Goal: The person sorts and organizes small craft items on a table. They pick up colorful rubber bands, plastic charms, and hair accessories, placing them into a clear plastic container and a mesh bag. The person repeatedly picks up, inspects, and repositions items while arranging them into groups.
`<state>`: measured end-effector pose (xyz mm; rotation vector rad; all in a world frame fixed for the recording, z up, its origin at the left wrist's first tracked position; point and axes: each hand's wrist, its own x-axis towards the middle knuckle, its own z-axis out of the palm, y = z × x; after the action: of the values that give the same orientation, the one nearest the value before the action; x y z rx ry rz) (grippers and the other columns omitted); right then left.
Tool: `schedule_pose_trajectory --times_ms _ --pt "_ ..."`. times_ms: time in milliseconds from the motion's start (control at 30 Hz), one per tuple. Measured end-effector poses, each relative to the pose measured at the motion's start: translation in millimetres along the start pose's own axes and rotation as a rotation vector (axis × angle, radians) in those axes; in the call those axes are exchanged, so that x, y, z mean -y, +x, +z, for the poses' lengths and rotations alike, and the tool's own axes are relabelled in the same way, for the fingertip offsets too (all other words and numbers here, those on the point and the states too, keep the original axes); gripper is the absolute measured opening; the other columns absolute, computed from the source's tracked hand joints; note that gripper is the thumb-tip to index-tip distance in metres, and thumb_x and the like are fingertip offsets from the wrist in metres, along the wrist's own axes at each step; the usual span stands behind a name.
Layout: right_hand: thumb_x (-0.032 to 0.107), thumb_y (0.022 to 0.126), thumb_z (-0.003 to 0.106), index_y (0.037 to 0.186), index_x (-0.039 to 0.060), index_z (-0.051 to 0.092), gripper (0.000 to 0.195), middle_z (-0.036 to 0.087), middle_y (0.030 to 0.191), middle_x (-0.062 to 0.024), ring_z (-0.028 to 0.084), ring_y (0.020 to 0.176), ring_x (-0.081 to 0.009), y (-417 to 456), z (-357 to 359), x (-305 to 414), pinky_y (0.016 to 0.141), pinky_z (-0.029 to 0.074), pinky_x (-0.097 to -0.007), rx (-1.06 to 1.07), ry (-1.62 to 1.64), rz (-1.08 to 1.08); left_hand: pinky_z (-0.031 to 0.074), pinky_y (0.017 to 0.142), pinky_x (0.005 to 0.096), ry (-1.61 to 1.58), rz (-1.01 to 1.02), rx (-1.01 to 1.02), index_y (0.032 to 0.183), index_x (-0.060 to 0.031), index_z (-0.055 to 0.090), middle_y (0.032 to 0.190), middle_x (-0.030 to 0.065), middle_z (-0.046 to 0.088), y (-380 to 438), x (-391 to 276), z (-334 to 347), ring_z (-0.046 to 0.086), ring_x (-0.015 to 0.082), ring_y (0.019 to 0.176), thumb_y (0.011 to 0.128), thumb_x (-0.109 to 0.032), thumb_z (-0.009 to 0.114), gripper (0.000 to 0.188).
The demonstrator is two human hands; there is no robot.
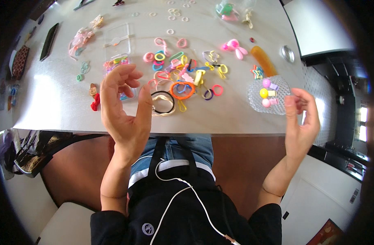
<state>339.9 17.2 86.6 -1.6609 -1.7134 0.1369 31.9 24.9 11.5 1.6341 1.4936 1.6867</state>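
Note:
My left hand (124, 107) is raised over the front of the table, fingers curled loosely and thumb apart, with nothing in it. It partly hides a clear compartment box (116, 63) of small colourful items. My right hand (301, 113) is at the right edge of a clear textured dish (256, 102), fingers bent, with nothing visible between them and the thumb. I cannot tell whether it touches the dish. On the dish lie a purple ball hair clip (268, 83), a yellow one (265, 93) and a pink one (268, 102).
Mixed hair ties (182, 90) and clips are heaped mid-table. A pink balloon-dog-shaped clip (235, 48), an amber curved hairpiece (263, 61) and star clips (257, 72) lie to the right. A red bow (95, 102) lies left. The table's front edge (236, 133) is before me.

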Motion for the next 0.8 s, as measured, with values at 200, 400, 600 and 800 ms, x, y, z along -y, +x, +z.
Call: schedule_pose_trajectory --times_ms 200,400,600,800 --pt "-0.002 0.086 0.074 0.102 0.0013 0.066 0.018 0.065 0.094 -0.0122 0.064 0.077 -0.0216 -4.0 48.7 56.5 0.068 0.052 -0.0332 0.150 0.104 -0.273 0.048 0.078 0.0359 0.312 0.057 0.287 0.112 -0.0038 0.067 0.095 0.0100 0.063 -4.3 0.1 -5.9 0.057 0.0260 0.085 0.077 0.003 0.077 0.037" --pt "-0.005 0.083 0.072 0.105 0.0032 0.065 0.025 0.060 0.100 -0.0110 0.063 0.088 -0.0290 4.5 125.9 56.7 0.073 0.052 -0.0401 0.397 0.162 -0.365 0.048 0.081 0.0399 0.437 0.249 0.497 0.109 -0.0041 0.067 0.104 0.0091 0.062 -26.9 8.6 -10.2 0.057 0.0294 0.092 0.073 -0.006 0.080 0.039" --pt "-0.010 0.076 0.073 0.104 0.0035 0.069 0.031 0.058 0.101 -0.0093 0.062 0.089 -0.0229 12.3 135.1 35.3 0.069 0.051 -0.0350 0.513 0.109 -0.403 0.049 0.084 0.0431 0.510 0.234 0.463 0.103 -0.0055 0.070 0.106 0.0096 0.065 -25.8 14.1 -24.5 0.058 0.0323 0.096 0.073 -0.001 0.080 0.031" --pt "0.000 0.081 0.072 0.101 0.0030 0.070 0.020 0.062 0.096 -0.0101 0.060 0.096 -0.0304 33.1 138.1 58.3 0.083 0.051 -0.0401 0.496 0.285 -0.331 0.048 0.080 0.0425 0.466 0.275 0.464 0.104 -0.0039 0.069 0.106 0.0096 0.063 -26.6 18.6 -29.5 0.058 0.0308 0.097 0.070 -0.003 0.080 0.036"
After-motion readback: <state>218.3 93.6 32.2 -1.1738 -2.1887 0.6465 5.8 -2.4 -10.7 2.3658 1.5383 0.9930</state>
